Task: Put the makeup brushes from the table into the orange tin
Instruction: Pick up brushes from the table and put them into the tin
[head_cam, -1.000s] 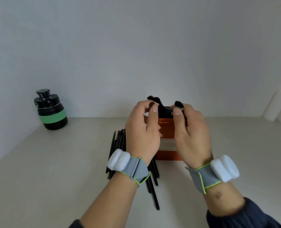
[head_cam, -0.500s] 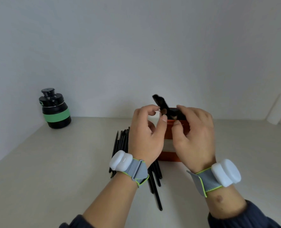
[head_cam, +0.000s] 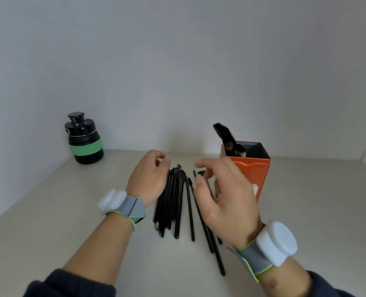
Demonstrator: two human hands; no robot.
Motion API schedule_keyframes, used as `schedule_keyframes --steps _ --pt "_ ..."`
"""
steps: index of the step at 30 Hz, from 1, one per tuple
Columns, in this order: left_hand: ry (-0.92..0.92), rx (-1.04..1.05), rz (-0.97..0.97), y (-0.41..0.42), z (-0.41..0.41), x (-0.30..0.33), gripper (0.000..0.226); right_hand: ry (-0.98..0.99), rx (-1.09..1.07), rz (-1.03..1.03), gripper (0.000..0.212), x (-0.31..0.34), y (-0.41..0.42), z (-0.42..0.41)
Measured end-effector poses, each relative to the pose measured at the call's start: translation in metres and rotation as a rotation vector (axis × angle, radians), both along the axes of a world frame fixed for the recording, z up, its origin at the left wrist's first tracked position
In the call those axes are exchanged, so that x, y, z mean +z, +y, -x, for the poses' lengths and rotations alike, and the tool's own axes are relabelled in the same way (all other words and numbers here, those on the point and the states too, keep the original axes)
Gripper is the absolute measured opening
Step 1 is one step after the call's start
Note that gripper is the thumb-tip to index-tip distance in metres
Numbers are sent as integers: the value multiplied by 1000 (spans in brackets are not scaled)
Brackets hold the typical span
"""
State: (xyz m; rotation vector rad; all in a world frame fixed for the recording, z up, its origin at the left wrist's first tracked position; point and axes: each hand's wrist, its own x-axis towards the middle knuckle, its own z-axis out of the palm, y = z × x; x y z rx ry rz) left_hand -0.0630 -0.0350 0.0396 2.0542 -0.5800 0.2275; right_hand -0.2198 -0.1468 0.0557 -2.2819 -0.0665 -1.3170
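Pile of black makeup brushes (head_cam: 178, 202) lies flat on the pale counter (head_cam: 70, 211), handles pointing toward the near edge, bristle ends toward the back wall. Most are bunched tight in the middle; a few longer ones fan out toward the right and the near edge.

Left hand (head_cam: 148, 179) sits just left of the pile, back of the hand up, fingers curled loosely inward, knuckle side touching or almost touching the leftmost handles. Not clear that it is pinching anything; looks empty.

Right hand (head_cam: 227, 198) hovers over the right side of the pile, fingers loosely spread and bent, thumb and forefinger apart. The bristle end of one brush shows right between the fingertips, but can't tell if there is contact. Several handles run under the palm.

Orange tin (head_cam: 253, 168) stands upright just right of and behind the right hand, toward the back edge of the counter, lid off. A few brushes (head_cam: 226, 136) already stand in it, bristles up, leaning toward its left corner; the tallest sticks well above the rim.

Black bottle with a green band (head_cam: 84, 140) stands in the back left corner of the counter, well apart from the hands. White pucks on grey wristbands (head_cam: 132, 207) on both wrists.
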Motion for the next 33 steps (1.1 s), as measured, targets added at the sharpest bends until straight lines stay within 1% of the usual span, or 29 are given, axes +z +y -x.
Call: schedule_keyframes --steps 2,4,6,8,10,14,19,22,24,25,26,28,29,31,33 --pt "56 22 -176 9 -7 -4 30 201 -19 73 27 -7 5 -6" --pt "114 20 -294 15 -11 -8 36 404 -70 130 34 -15 9 -13" --pt "149 15 -393 18 -13 -11 42 507 -132 164 41 -21 11 -19" --pt "170 12 -478 19 -14 -13 46 553 -186 202 42 -24 15 -26" --pt "184 14 -512 20 -14 -14 47 618 -221 231 38 -27 19 -33" --pt "171 15 -519 20 -12 -14 45 772 -228 246 17 -28 26 -41" --pt "160 31 -526 19 -13 -15 46 908 -238 140 5 -19 26 -42" --pt "138 57 -550 20 -12 -14 43 939 -257 84 6 -17 27 -42" --pt "132 70 -566 20 -11 -12 30 940 -267 47 15 -15 26 -41" --pt "123 85 -583 21 -12 -11 20 931 -267 24 17 -15 26 -41" --pt "114 104 -597 21 -11 -9 16 909 -265 1 16 -14 25 -39" --pt "106 131 -618 23 -10 -6 28 826 -272 -29 14 -12 24 -36" --pt "104 137 -622 24 -11 -5 30 774 -280 -34 14 -11 23 -35" --pt "100 139 -607 26 -11 -5 26 668 -280 -54 15 -11 19 -32" --pt "59 125 -567 26 -11 -5 14 552 -237 -84 13 -11 14 -29"
